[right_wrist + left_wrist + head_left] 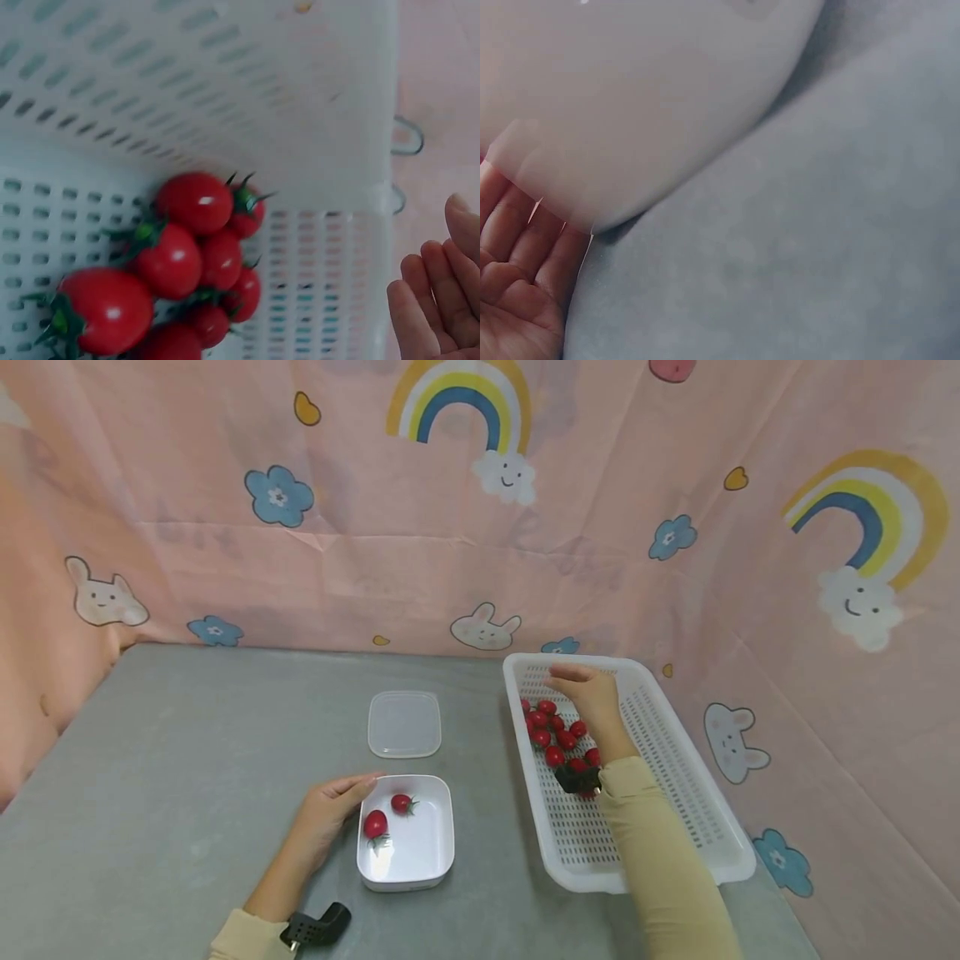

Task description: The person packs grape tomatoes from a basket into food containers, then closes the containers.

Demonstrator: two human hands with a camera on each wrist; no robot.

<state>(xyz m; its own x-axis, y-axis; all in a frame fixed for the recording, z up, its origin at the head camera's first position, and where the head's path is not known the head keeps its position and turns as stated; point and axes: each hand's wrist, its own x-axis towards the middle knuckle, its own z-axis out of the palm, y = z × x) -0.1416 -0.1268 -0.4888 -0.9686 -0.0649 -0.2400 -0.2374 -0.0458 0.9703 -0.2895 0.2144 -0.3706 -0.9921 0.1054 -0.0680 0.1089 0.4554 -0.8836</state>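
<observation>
My left hand rests against the upper left corner of a small white box on the table. In the left wrist view its fingers lie fairly straight along the box wall. Inside the box are two cherry tomatoes, one near the back and one by the left wall. Over the far part of a white perforated basket hovers my right hand, fingers loosely bent and nothing visible in them. Several cherry tomatoes with green stems lie in the basket, below and left of this hand.
Behind the box, a translucent square lid lies flat on the grey tabletop. A pink patterned cloth hangs along the back and both sides. The basket's right side stands close to the cloth.
</observation>
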